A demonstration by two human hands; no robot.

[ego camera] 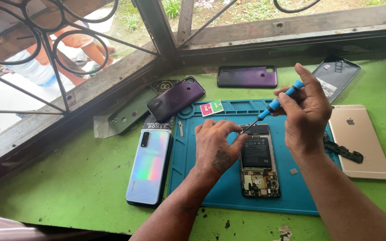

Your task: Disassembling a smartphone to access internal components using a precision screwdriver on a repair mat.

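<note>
One head view: green painted table (pixel 68 187) set against a barred window (pixel 45 49). Blue repair mat (pixel 215 192) carries an opened phone (pixel 258 163), back removed. Left hand (pixel 215 147) rests on the phone's upper edge, fingers narrowly curled. Right hand (pixel 307 111) grips a blue screwdriver (pixel 275 103), tip at the phone's top. Several phones lie around the mat.

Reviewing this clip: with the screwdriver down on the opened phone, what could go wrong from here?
1. The screwdriver tip sits at the top edge of the opened phone, close to its battery; a slip could gouge it.
2. The left hand has fingertips right beside the tip, so a slip could jab them.
3. A small loose part lies on the blue mat near the right hand; the forearm might knock it away.
</note>
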